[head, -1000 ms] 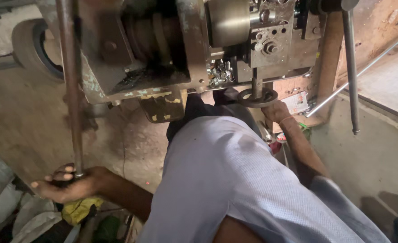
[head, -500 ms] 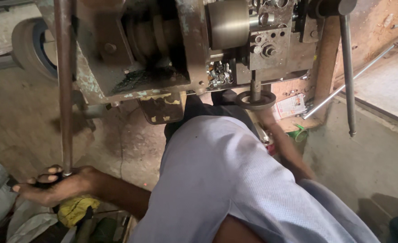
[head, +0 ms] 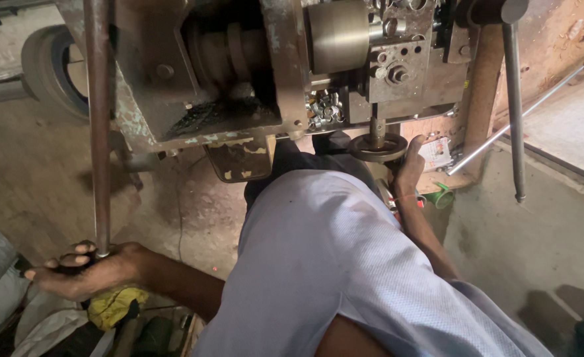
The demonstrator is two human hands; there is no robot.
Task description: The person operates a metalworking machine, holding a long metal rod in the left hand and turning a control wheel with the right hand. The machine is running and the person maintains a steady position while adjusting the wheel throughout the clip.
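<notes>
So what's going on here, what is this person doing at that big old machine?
A person in a pale shirt leans in at a worn metal machine. The left hand is wrapped around the lower end of a long metal rod that stands upright beside the machine. The right hand reaches up against a small round handwheel under the machine's front. Small shiny metal pieces sit in a pile just above that wheel.

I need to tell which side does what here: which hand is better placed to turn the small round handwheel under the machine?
Right. The right hand already rests against the rim of the handwheel. The left hand is far off, low beside the body, with its fingers around the end of the long metal rod.
</notes>
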